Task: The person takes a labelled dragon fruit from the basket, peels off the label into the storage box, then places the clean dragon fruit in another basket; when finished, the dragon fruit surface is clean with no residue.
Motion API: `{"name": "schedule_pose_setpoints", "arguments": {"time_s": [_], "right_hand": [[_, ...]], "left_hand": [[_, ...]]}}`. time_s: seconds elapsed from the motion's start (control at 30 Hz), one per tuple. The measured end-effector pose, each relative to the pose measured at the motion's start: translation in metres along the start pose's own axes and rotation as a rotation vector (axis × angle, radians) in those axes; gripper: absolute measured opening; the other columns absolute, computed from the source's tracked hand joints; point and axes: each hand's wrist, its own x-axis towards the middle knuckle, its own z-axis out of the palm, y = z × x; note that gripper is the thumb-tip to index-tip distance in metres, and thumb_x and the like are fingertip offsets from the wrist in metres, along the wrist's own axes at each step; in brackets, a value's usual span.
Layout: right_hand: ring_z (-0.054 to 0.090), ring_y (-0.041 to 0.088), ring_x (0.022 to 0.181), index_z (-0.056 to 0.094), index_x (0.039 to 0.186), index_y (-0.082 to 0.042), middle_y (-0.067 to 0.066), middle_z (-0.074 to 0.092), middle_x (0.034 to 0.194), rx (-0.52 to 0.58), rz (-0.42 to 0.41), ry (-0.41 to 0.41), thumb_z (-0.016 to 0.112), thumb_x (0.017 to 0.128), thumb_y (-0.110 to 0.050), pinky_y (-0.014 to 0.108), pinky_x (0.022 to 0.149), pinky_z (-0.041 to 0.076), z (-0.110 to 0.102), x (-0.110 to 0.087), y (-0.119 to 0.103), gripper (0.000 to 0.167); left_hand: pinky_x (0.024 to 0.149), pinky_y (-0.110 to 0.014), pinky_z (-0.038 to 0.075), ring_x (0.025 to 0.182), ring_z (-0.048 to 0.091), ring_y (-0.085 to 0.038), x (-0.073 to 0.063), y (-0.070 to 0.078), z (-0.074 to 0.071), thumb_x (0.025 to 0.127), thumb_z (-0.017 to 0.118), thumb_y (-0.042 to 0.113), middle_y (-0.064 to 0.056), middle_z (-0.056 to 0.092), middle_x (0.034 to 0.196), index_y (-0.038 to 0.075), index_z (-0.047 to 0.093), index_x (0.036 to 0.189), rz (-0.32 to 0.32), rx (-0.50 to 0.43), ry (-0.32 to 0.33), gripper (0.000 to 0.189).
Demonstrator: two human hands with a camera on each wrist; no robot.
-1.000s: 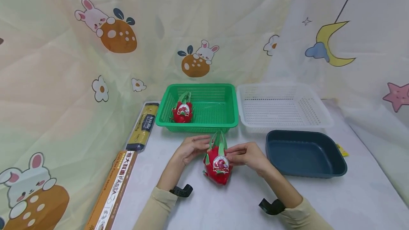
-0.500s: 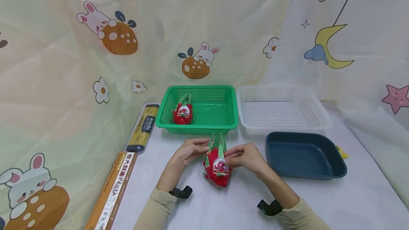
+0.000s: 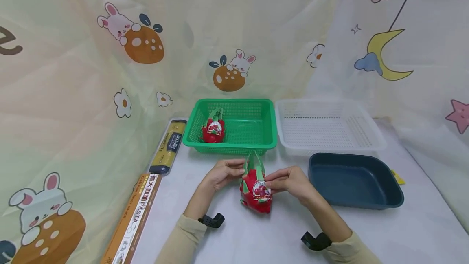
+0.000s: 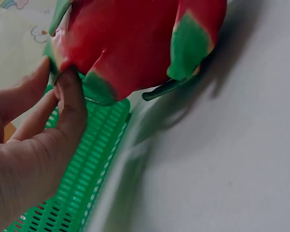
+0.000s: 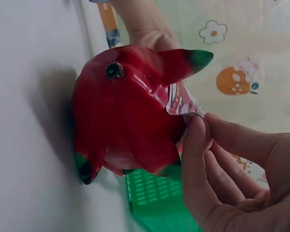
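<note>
A red dragon fruit (image 3: 253,203) with green-tipped scales rests on the white table, just in front of the green basket. My left hand (image 3: 224,174) steadies it from the left; in the left wrist view its thumb and fingers pinch a green scale tip (image 4: 50,55). A round printed sticker (image 3: 261,191) sits on the fruit's upper side. With thumb and forefinger my right hand (image 3: 289,180) pinches the sticker's edge. The right wrist view shows that sticker (image 5: 181,100) bent up, part of it standing off the skin. Its underside is mostly hidden.
A second stickered dragon fruit (image 3: 213,130) lies in the green basket (image 3: 231,149). Right of it stand a white basket (image 3: 329,148) and a dark blue tray (image 3: 355,205), with a yellow packet (image 3: 397,177) behind. A spaghetti pack (image 3: 168,146) and a pasta box (image 3: 132,219) line the left edge.
The head view has swung slightly left, so everything sits a little further right in it. Both hands stay at the dragon fruit, with the right fingers still at the sticker.
</note>
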Motion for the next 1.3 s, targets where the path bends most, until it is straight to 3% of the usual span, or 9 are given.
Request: {"name": "schedule_pose_setpoints", "arguments": {"time_s": [0.3,0.53,0.87,1.0,1.17,1.3], "right_hand": [[0.077,0.02,0.087,0.073,0.115,0.012,0.018,0.078,0.104,0.088,-0.008,-0.084,0.077,0.093,-0.009,0.039,0.081,0.065,-0.007,-0.001,0.009,0.03],[0.075,0.017,0.088,0.069,0.12,0.016,0.016,0.078,0.108,0.18,0.028,-0.122,0.073,0.096,-0.006,0.037,0.085,0.064,-0.01,0.001,0.013,0.033],[0.073,0.016,0.09,0.069,0.122,0.015,0.009,0.078,0.106,0.283,0.042,-0.176,0.071,0.097,-0.007,0.035,0.088,0.063,-0.015,0.003,0.02,0.033],[0.073,0.016,0.093,0.073,0.119,0.008,0.007,0.077,0.105,0.374,0.061,-0.209,0.067,0.099,-0.004,0.033,0.089,0.062,-0.016,0.006,0.021,0.024],[0.074,0.016,0.095,0.079,0.111,-0.007,0.005,0.077,0.106,0.478,0.049,-0.172,0.062,0.102,-0.003,0.03,0.089,0.062,-0.025,0.006,0.016,0.02],[0.074,0.017,0.094,0.078,0.113,-0.006,0.005,0.077,0.105,0.405,0.0,-0.104,0.065,0.101,-0.004,0.033,0.091,0.062,-0.035,0.001,0.007,0.018]], "left_hand": [[0.081,-0.025,0.06,0.095,0.07,-0.013,0.003,-0.004,0.003,0.094,0.065,-0.009,-0.02,0.067,0.136,-0.012,0.057,0.141,0.01,-0.01,-0.021,0.047],[0.079,-0.024,0.059,0.094,0.07,-0.011,0.004,-0.004,0.003,0.095,0.064,-0.009,-0.018,0.067,0.136,-0.01,0.057,0.142,0.012,-0.006,-0.014,0.047],[0.082,-0.025,0.06,0.096,0.07,-0.012,0.006,-0.005,0.004,0.095,0.065,-0.009,-0.019,0.066,0.138,-0.009,0.059,0.14,0.017,-0.011,-0.011,0.046],[0.084,-0.027,0.061,0.095,0.07,-0.013,0.007,-0.005,0.002,0.096,0.064,-0.008,-0.019,0.068,0.135,-0.009,0.058,0.141,0.025,-0.021,-0.009,0.046],[0.082,-0.028,0.062,0.091,0.071,-0.015,0.008,-0.007,-0.001,0.095,0.065,-0.008,-0.013,0.072,0.121,-0.007,0.059,0.142,0.043,-0.038,-0.001,0.047],[0.084,-0.029,0.062,0.092,0.072,-0.014,0.008,-0.009,-0.001,0.096,0.064,-0.008,-0.019,0.069,0.126,-0.009,0.056,0.143,0.058,-0.041,-0.016,0.048]]}}
